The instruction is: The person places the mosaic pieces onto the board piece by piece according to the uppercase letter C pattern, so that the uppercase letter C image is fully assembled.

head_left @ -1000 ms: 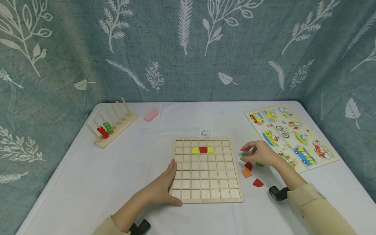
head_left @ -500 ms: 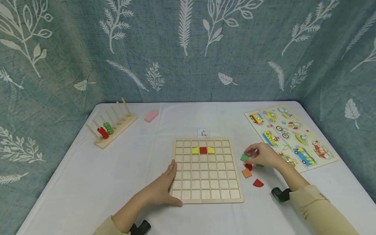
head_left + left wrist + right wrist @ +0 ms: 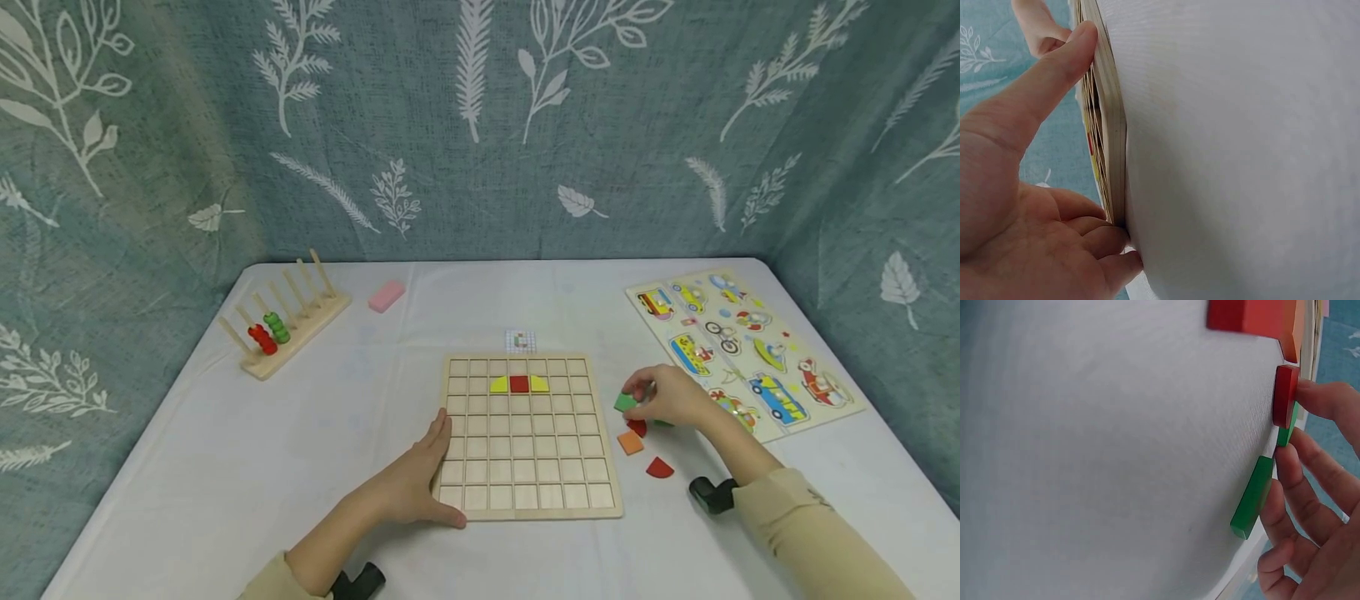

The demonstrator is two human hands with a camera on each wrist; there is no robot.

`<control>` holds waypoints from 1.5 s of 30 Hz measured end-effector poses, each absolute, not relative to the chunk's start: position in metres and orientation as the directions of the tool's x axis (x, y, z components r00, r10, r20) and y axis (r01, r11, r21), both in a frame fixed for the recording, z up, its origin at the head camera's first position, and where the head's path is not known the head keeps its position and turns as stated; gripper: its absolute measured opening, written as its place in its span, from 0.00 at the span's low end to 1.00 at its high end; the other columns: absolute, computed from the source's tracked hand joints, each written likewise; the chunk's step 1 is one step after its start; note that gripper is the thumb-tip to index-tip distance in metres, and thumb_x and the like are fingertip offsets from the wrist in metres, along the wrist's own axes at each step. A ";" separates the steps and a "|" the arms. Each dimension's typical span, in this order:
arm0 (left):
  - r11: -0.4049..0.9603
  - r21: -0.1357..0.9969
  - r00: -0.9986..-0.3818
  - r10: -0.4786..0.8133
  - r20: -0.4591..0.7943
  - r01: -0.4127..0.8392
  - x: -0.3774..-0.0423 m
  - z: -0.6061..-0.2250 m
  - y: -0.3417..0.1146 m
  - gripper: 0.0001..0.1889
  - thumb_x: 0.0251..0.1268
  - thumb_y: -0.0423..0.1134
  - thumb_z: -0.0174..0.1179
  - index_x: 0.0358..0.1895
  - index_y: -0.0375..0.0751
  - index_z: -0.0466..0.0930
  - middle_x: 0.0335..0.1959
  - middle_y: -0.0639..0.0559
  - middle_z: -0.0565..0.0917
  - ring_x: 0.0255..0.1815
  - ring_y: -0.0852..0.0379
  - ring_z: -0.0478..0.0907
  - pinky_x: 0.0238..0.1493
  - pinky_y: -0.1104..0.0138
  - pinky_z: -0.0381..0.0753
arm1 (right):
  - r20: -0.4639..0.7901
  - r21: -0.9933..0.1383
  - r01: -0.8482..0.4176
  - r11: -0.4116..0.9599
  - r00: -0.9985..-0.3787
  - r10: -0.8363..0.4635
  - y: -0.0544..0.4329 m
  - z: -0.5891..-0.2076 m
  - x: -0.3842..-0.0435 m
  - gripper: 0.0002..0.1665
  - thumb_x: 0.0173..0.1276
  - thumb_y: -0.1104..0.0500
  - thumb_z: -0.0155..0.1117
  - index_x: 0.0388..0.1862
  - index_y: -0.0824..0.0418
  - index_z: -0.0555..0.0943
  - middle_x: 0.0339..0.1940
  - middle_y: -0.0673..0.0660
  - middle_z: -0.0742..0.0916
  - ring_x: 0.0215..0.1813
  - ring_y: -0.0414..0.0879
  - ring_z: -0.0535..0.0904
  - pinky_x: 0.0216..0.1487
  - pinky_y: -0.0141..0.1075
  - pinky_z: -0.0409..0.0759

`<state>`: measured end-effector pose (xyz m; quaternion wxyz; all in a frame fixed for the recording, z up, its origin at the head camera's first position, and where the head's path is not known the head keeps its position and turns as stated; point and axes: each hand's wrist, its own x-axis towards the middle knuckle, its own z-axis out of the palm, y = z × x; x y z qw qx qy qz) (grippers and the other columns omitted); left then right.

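Head view: right hand [image 3: 669, 396] pinches green block [image 3: 624, 402], now less hidden; spread left hand [image 3: 412, 479] touches board [image 3: 524, 447].

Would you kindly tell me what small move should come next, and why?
The right hand might best lift the green block it pinches over the board: the left hand rests against the board's edge, and most cells are bare.
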<state>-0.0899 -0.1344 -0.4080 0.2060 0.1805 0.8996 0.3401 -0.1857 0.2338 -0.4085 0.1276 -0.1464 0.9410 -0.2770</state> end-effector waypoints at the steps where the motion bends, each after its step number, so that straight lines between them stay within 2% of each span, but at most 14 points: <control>1: 0.703 0.686 -0.850 0.466 -0.246 0.187 -0.090 -0.408 -0.134 0.65 0.32 0.52 0.75 0.69 0.25 0.39 0.71 0.35 0.35 0.71 0.41 0.38 0.67 0.48 0.46 | -0.161 -0.554 -0.205 0.807 -0.925 -0.345 0.234 -0.408 -0.186 0.16 0.48 0.57 0.73 0.34 0.62 0.81 0.25 0.50 0.78 0.26 0.43 0.70 0.24 0.34 0.70; 13: 0.707 0.684 -0.849 0.463 -0.254 0.181 -0.091 -0.408 -0.134 0.65 0.32 0.52 0.76 0.69 0.25 0.39 0.71 0.36 0.35 0.71 0.41 0.38 0.66 0.48 0.47 | -0.173 -0.540 -0.192 0.819 -0.927 -0.332 0.233 -0.408 -0.187 0.14 0.48 0.58 0.72 0.34 0.61 0.81 0.25 0.50 0.78 0.26 0.43 0.70 0.25 0.34 0.70; 20: 0.708 0.681 -0.855 0.458 -0.244 0.185 -0.091 -0.408 -0.134 0.65 0.31 0.52 0.75 0.69 0.25 0.40 0.71 0.36 0.36 0.71 0.41 0.37 0.66 0.48 0.47 | -0.136 -0.536 -0.231 0.812 -0.926 -0.353 0.231 -0.406 -0.188 0.14 0.48 0.58 0.72 0.34 0.61 0.81 0.25 0.50 0.79 0.26 0.43 0.70 0.26 0.34 0.70; 28: 0.691 0.699 -0.854 0.465 -0.234 0.185 -0.091 -0.407 -0.133 0.66 0.31 0.52 0.76 0.68 0.23 0.40 0.71 0.32 0.37 0.71 0.39 0.39 0.66 0.46 0.47 | -0.126 -0.556 -0.243 0.795 -0.921 -0.370 0.221 -0.406 -0.189 0.14 0.46 0.60 0.72 0.34 0.60 0.82 0.26 0.49 0.79 0.25 0.43 0.69 0.23 0.33 0.70; 36: 0.709 0.679 -0.856 0.459 -0.240 0.190 -0.091 -0.409 -0.134 0.66 0.30 0.53 0.76 0.69 0.24 0.40 0.71 0.34 0.36 0.71 0.40 0.39 0.66 0.47 0.48 | -0.102 -0.592 -0.276 0.757 -0.906 -0.411 0.206 -0.401 -0.188 0.14 0.47 0.62 0.71 0.35 0.60 0.83 0.27 0.50 0.79 0.23 0.42 0.69 0.20 0.32 0.70; 45: 0.708 0.682 -0.858 0.454 -0.239 0.184 -0.090 -0.410 -0.131 0.66 0.29 0.51 0.76 0.69 0.23 0.40 0.71 0.33 0.36 0.71 0.39 0.38 0.65 0.46 0.48 | -0.084 -0.610 -0.308 0.730 -0.891 -0.446 0.188 -0.395 -0.187 0.14 0.48 0.60 0.72 0.36 0.59 0.83 0.28 0.49 0.79 0.23 0.42 0.70 0.21 0.32 0.70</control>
